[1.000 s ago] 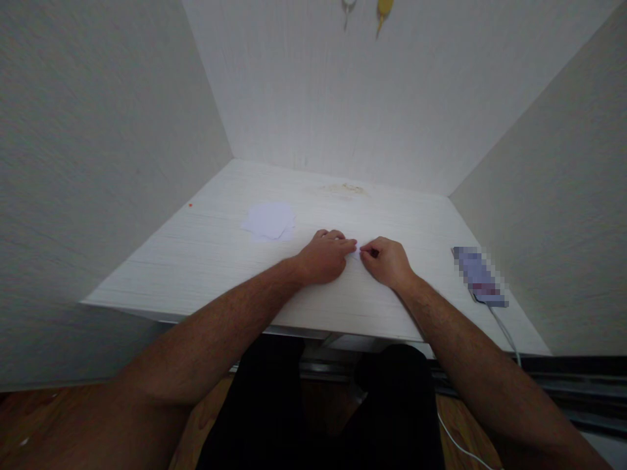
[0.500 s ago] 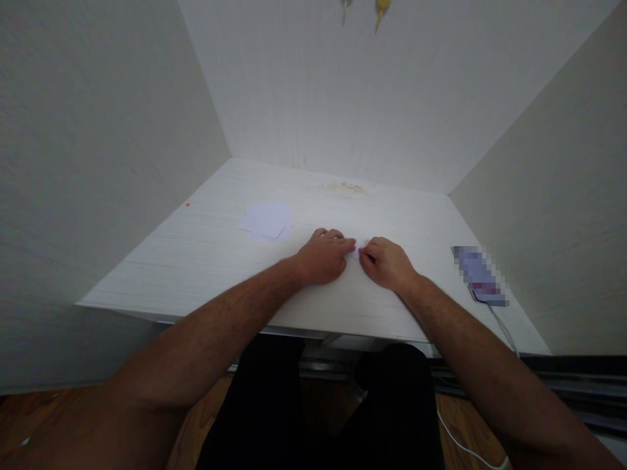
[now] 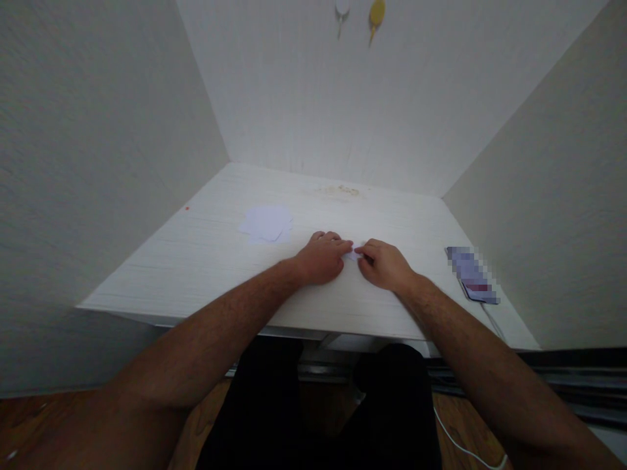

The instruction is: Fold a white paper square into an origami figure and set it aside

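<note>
A small white piece of paper [image 3: 352, 253] lies on the white desktop, mostly hidden between my hands. My left hand [image 3: 324, 256] rests on the desk with fingers curled, its index finger and thumb gripping the paper's left side. From the other side my right hand [image 3: 385, 262] is closed, its index fingertip pressed on the paper's right edge and the thumb tucked below. Further left, apart from both hands, a loose pile of white paper sheets [image 3: 267, 223] lies flat on the desk.
On the right side of the desk lies a phone [image 3: 473, 275], blurred out, with a white cable attached. Brownish stains [image 3: 343, 190] mark the desk near the back wall. Walls enclose three sides. Two hooks, one yellow [image 3: 377, 12], are on the back wall.
The right index finger has shifted slightly left and now stretches over the paper's edge, closer to the left fingertips. The view has tilted up a little.
</note>
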A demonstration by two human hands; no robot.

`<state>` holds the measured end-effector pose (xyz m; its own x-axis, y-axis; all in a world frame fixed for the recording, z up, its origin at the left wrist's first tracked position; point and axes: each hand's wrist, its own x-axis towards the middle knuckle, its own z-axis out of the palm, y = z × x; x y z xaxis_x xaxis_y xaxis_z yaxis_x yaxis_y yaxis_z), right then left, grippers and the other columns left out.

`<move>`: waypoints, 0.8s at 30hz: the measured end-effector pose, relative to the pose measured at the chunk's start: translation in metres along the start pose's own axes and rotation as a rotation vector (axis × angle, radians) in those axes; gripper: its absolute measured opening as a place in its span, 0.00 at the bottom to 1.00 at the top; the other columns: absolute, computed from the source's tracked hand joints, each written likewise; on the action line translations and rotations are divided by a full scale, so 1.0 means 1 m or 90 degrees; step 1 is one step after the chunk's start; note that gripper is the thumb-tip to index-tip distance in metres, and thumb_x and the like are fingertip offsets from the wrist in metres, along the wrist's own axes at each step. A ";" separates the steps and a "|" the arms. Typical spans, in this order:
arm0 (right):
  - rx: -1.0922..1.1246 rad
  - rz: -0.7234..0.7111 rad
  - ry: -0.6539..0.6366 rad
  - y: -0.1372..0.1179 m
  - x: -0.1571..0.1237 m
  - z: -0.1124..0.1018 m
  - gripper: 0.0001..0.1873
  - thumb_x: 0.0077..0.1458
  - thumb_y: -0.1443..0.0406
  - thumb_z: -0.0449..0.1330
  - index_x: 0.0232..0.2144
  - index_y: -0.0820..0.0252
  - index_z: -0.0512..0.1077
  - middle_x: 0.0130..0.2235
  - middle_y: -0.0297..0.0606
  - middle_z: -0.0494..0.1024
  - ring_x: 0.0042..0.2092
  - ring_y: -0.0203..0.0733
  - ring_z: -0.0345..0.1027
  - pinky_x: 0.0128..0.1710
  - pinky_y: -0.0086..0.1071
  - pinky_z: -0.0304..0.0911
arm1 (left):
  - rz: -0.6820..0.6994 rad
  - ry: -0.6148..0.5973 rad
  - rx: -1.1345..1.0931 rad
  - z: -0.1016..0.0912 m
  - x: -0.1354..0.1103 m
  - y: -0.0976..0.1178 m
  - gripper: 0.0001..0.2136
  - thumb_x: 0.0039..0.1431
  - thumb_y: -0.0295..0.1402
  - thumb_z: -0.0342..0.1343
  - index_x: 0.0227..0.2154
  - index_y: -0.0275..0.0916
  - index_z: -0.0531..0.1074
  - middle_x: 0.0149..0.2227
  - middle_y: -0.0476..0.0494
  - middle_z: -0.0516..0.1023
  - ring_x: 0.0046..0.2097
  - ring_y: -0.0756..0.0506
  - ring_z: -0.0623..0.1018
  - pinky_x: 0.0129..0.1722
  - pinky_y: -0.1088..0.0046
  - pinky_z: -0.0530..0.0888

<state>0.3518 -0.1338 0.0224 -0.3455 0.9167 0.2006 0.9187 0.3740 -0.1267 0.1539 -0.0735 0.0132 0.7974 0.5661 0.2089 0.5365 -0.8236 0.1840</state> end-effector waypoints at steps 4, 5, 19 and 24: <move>-0.032 0.030 -0.029 -0.006 0.003 -0.002 0.21 0.58 0.65 0.51 0.52 0.58 0.73 0.43 0.42 0.75 0.41 0.43 0.69 0.40 0.34 0.62 | -0.006 -0.013 -0.025 -0.001 0.000 0.001 0.26 0.54 0.26 0.46 0.58 0.40 0.65 0.55 0.40 0.73 0.58 0.40 0.67 0.59 0.57 0.59; -0.046 0.036 -0.044 -0.008 0.004 -0.003 0.21 0.59 0.65 0.51 0.53 0.58 0.72 0.43 0.42 0.75 0.41 0.43 0.69 0.39 0.34 0.61 | -0.009 -0.014 -0.030 -0.002 0.000 0.001 0.26 0.54 0.26 0.46 0.58 0.40 0.65 0.55 0.41 0.73 0.58 0.41 0.67 0.59 0.57 0.59; 0.030 0.058 -0.117 0.006 0.010 -0.024 0.14 0.56 0.65 0.53 0.33 0.59 0.79 0.32 0.38 0.80 0.33 0.39 0.70 0.35 0.31 0.59 | -0.007 0.063 -0.024 -0.001 0.003 0.000 0.20 0.51 0.27 0.50 0.48 0.41 0.74 0.45 0.41 0.78 0.51 0.40 0.70 0.55 0.58 0.61; 0.061 0.194 -0.060 0.009 0.043 -0.023 0.15 0.51 0.69 0.57 0.40 0.61 0.79 0.38 0.43 0.81 0.38 0.41 0.72 0.38 0.31 0.61 | -0.033 0.098 0.006 -0.003 0.003 -0.003 0.12 0.53 0.29 0.51 0.37 0.41 0.77 0.41 0.42 0.79 0.46 0.40 0.72 0.48 0.57 0.64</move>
<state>0.3496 -0.0938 0.0519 -0.0782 0.9957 0.0492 0.9619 0.0883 -0.2588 0.1540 -0.0696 0.0161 0.7173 0.6062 0.3436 0.5794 -0.7928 0.1891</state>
